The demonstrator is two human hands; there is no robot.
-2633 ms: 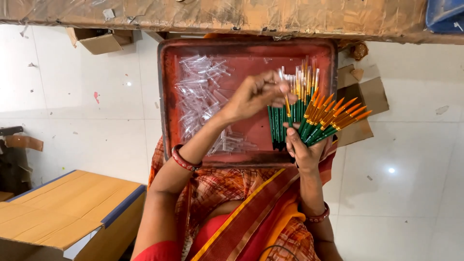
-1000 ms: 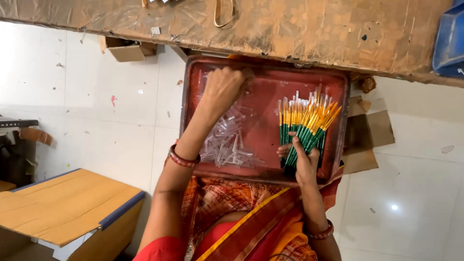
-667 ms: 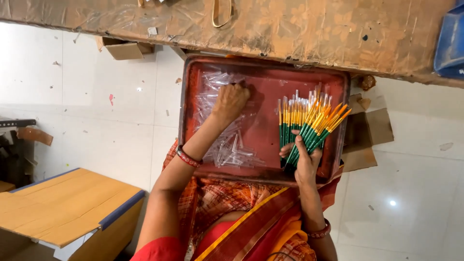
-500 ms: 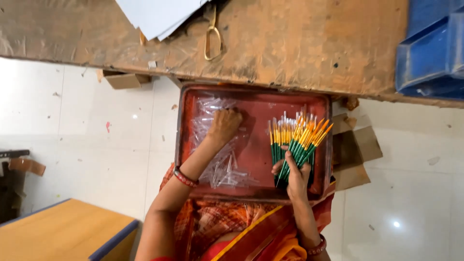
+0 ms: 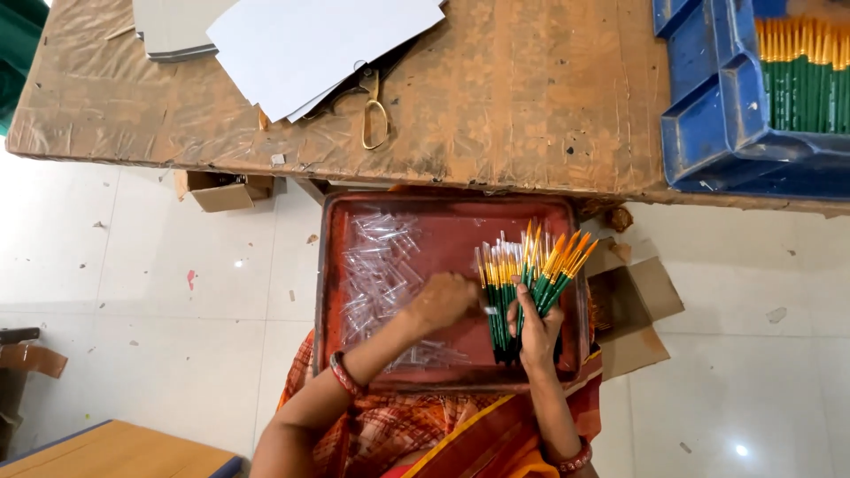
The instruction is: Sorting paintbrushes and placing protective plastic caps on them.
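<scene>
From above, we look down on a long brown worktable [image 5: 531, 88] wrapped in crinkled clear plastic, stretching across the top of the view, with a pale tiled floor [image 5: 133, 292] below it. On the table's left part lie white paper sheets [image 5: 319, 44], and just beside them a pair of brass-coloured scissors [image 5: 375, 111]. At the table's right end sits a blue plastic crate [image 5: 717, 124] holding green brushes with orange ends, packed side by side.

Below the table's edge, on our lap, rests a red rectangular tray [image 5: 336, 265]. Its left half holds a loose heap of small clear plastic tubes [image 5: 381, 274]. Flattened brown cardboard [image 5: 637, 301] lies just to the tray's right, and a small open cardboard box [image 5: 221, 188] sits on the floor under the table's left part.

Our right hand [image 5: 537, 332] is closed around a bundle of thin green brushes [image 5: 522, 283], gripping near the lower ends so the orange tips fan upward over the tray's right half. Our left hand [image 5: 443, 301] hovers over the tray's middle, fingers curled in and touching the bundle's left side; we cannot tell whether they pinch anything. Red bangles circle both wrists.
</scene>
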